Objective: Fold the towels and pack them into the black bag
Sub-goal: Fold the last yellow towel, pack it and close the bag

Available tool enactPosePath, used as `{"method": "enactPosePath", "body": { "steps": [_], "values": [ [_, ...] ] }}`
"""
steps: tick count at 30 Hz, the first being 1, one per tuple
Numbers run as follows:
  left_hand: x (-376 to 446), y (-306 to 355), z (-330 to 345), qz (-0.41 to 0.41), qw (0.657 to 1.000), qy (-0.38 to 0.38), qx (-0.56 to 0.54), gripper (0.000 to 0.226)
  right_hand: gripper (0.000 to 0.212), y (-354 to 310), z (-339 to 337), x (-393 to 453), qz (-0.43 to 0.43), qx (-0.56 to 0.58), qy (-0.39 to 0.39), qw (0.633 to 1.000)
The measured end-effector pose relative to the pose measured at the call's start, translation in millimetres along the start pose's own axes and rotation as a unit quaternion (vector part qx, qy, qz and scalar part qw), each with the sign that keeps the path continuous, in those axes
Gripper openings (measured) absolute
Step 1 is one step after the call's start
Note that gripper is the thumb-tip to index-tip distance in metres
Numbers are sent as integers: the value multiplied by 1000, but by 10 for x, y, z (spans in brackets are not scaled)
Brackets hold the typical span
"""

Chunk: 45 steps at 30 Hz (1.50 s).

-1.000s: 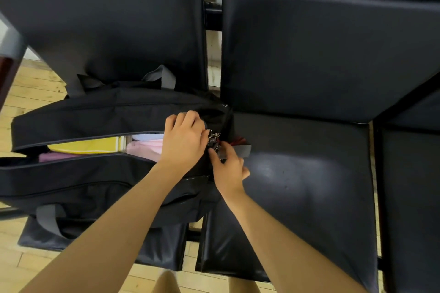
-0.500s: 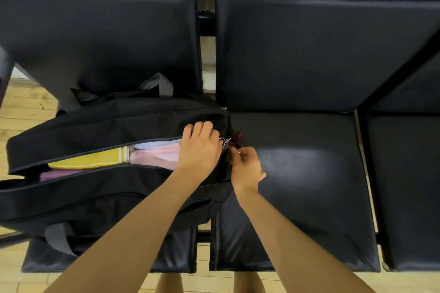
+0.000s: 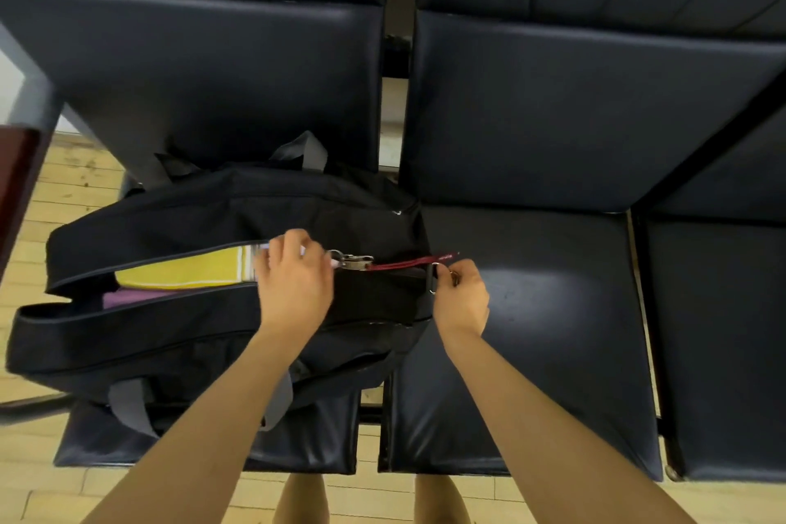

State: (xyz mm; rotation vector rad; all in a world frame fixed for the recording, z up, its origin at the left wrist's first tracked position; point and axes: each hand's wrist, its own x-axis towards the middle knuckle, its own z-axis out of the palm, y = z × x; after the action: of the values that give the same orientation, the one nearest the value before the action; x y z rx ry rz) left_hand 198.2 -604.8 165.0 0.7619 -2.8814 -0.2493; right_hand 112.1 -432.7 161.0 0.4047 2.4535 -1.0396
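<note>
1. My left hand (image 3: 293, 289) grips the zip edge of the soft black fabric bag (image 3: 204, 332); my right hand (image 3: 461, 302) pinches its metal end ring (image 3: 433, 279).
2. Folded yellow towel (image 3: 183, 273) and purple towel (image 3: 127, 297) sit inside, at the left opening.
3. Risk: the zip could snag towel fabric.
4. Risk: the bag overhangs the left padded black seat (image 3: 212, 442); a hard pull may drag it off.

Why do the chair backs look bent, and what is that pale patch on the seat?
Head view: the wide-angle lens bows straight edges, so the black padded chair backs curve near the frame borders. The pale patch is overhead light glaring off the shiny black vinyl seat, right of the right hand. The left end of the black fabric bag looks slightly smeared.
</note>
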Motion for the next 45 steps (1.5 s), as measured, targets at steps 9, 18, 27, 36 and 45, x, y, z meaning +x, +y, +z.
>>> {"method": "enactPosePath", "body": {
  "steps": [9, 18, 27, 36, 45],
  "values": [
    [-63, -175, -16, -91, 991, -15, -95, 9, 40, -32, 142, -321, -106, -131, -8, 986],
    [-138, -198, -76, -14, 989, 27, -143, 20, 18, -127, 458, -672, -314, -229, -1, 921],
    [-55, -418, -71, -26, 992, -56, -113, 10, 16, -220, 219, -806, -320, -244, 44, 915],
    [-106, -1583, -301, -69, 994, -78, -14, 12, 14, -343, 426, -945, -260, -276, 48, 924],
    [-183, -1850, -407, 25, 998, 47, -37, 21, 31, -851, 1579, -1090, -525, -323, 14, 787]
  ]
}}
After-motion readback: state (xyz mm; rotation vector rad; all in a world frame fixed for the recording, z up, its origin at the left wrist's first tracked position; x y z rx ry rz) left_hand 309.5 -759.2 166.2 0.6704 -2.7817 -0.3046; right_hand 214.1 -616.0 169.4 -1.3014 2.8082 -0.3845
